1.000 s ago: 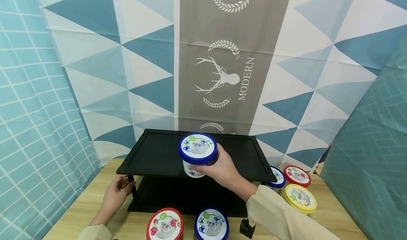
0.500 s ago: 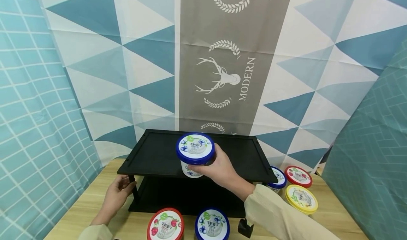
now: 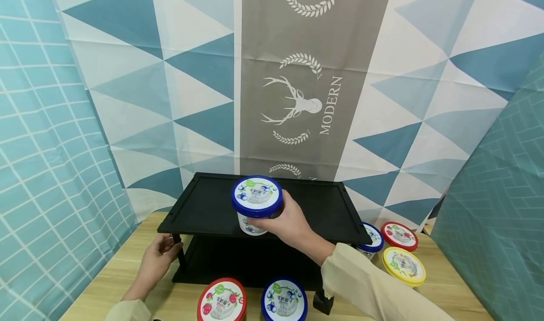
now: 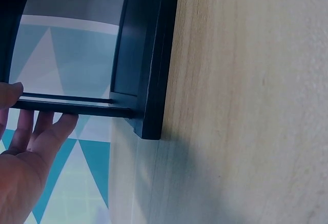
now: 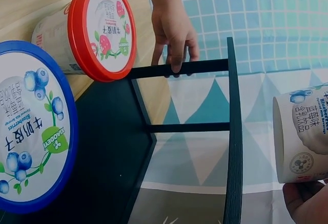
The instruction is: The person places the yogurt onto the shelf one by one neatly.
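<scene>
My right hand (image 3: 293,224) holds a white tub with a blue lid (image 3: 257,196), printed with blueberries, over the top of a two-tier black shelf (image 3: 206,203). The thumb lies along the tub's near side; the other fingers are mostly hidden behind it. In the right wrist view only part of the tub's white wall (image 5: 300,137) shows, at the right edge. At the shelf's left end my left hand (image 3: 155,262) grips a black post (image 4: 82,109), with the thumb on one side and the fingers on the other.
In front of the shelf stand a red-lidded strawberry tub (image 3: 222,299) and a second blue-lidded tub (image 3: 284,299). By its right end are tubs with blue (image 3: 373,237), red (image 3: 399,236) and yellow (image 3: 403,266) lids. A patterned curtain (image 3: 204,99) hangs behind the wooden table (image 3: 106,283).
My right hand has shifted slightly left with the blue-lidded tub, still over the shelf top. The left hand stays on the post.
</scene>
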### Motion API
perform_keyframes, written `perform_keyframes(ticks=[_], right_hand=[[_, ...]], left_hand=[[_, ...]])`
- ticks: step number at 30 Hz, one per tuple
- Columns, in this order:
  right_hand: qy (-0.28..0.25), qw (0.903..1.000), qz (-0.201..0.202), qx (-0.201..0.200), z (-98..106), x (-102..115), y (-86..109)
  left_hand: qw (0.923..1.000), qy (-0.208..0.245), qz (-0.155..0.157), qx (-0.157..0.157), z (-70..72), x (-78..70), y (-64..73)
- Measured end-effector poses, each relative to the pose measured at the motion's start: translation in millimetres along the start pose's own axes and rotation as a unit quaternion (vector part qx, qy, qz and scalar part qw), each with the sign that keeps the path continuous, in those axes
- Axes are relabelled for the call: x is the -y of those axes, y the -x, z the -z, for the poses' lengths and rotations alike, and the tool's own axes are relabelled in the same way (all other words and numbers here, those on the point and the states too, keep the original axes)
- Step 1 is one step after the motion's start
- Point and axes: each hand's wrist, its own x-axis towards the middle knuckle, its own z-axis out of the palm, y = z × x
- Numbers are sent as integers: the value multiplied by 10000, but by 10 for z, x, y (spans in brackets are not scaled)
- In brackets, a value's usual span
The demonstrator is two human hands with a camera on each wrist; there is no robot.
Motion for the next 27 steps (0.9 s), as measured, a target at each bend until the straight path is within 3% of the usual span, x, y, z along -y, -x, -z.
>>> perform_keyframes(ticks=[10, 27], right_hand=[[-27, 10000, 23, 50, -48, 15, -20], [1, 10000, -69, -48, -226, 8, -116]], left_hand=[[9999, 7, 95, 59, 5, -17, 10], [10000, 78, -16, -3, 3, -33, 23]])
